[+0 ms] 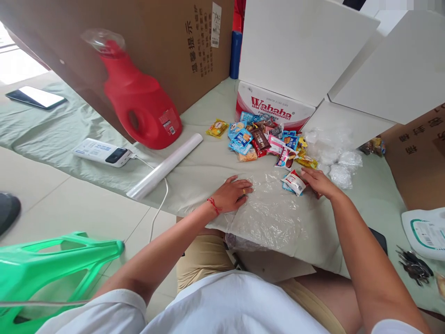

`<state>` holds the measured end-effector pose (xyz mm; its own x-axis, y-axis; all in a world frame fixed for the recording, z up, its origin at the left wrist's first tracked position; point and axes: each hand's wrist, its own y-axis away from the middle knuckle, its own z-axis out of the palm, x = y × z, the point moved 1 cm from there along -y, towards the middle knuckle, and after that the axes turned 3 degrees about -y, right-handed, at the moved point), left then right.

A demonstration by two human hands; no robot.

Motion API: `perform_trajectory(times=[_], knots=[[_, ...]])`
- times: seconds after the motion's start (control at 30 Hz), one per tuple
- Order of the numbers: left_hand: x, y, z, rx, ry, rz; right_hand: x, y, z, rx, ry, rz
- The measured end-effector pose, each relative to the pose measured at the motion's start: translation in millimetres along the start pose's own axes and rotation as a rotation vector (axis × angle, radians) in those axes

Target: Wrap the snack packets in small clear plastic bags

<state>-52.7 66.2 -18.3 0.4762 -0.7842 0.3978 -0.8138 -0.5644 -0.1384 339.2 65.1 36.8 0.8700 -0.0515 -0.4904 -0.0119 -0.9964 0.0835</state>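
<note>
While resting loosely spread left hand (231, 194), gripping nothing, on clear plastic bag (269, 215), lower centre of frame, half-curls right hand (319, 182) beside red-and-white snack packet (295, 182), right of centre; cannot tell whether gripping.

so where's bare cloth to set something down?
Bare cloth: between white roll and snack pile; also nearside, between crumpled plastic and right-hand carton. Crowded: right before the Wahaha box; front middle, covered by the flat clear bag.

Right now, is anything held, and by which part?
Left hand lies flat on the plastic's left edge, not visibly gripping; whether the right hand, beside the white packet, holds anything can't be told.
</note>
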Motion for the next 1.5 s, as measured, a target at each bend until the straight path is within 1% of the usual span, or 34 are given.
perform_trajectory(times=[0.1, 0.2, 0.3, 0.43, 0.5, 0.57, 0.63, 0.73, 0.8, 0.87, 0.93, 1.0, 1.03, 1.1, 1.17, 1.23, 1.3, 1.37, 1.43, 1.5], knots=[[-1, 0, 0.4, 0.007, 0.001, 0.003, -1, 6, 8, -0.115, 0.159, -0.029], [-1, 0, 0.5, 0.004, 0.000, -0.001, -5, 9, 16, -0.171, 0.324, -0.083], [0, 0, 0.5, -0.001, 0.000, 0.003, -9, 10, 17, -0.215, 0.389, -0.153], [-1, -1, 0.5, 0.002, 0.003, 0.001, -17, 13, 16, -0.215, 0.473, -0.202], [0, -1, 0.3, 0.004, 0.007, -0.002, -20, 16, 17, -0.203, 0.514, -0.193], [0, -1, 0.0, -0.001, 0.007, -0.001, -18, 22, 18, -0.179, 0.551, -0.161], [2, -1, -0.1, -0.013, -0.003, 0.009, -10, 28, 17, -0.158, 0.558, -0.141], [4, -1, 0.4, -0.036, -0.030, 0.039, 9, 41, 3, -0.123, 0.522, -0.126], [3, -2, 0.5, -0.058, -0.048, 0.048, 20, 50, -15, -0.068, 0.488, -0.099], [0, -6, -0.5, -0.085, -0.053, 0.057, 21, 59, -37, 0.020, 0.430, -0.063], [-7, -14, -3.0, -0.120, -0.043, 0.083, 7, 68, -53, 0.094, 0.346, -0.071], [-15, -23, -6.5, -0.159, -0.028, 0.121, -23, 75, -56, 0.088, 0.262, -0.165], [-19, -28, -8.4, -0.179, -0.020, 0.139, -41, 77, -51, 0.043, 0.229, -0.244], [-24, -37, -11.6, -0.217, -0.006, 0.169, -80, 78, -29, -0.064, 0.201, -0.383], [-27, -43, -13.6, -0.238, 0.002, 0.184, -111, 75, 2, -0.170, 0.218, -0.456], [-28, -46, -14.6, -0.243, 0.002, 0.183, -131, 69, 34, -0.244, 0.248, -0.482], [-28, -46, -15.1, -0.240, -0.006, 0.175, -138, 62, 60, -0.290, 0.285, -0.462], [-28, -44, -15.9, -0.234, -0.018, 0.165, -136, 56, 77, -0.316, 0.310, -0.416], [-30, -42, -17.5, -0.223, -0.030, 0.158, -130, 53, 85, -0.324, 0.310, -0.388], [-33, -39, -19.5, -0.198, -0.034, 0.149, -123, 54, 86, -0.323, 0.289, -0.398]])
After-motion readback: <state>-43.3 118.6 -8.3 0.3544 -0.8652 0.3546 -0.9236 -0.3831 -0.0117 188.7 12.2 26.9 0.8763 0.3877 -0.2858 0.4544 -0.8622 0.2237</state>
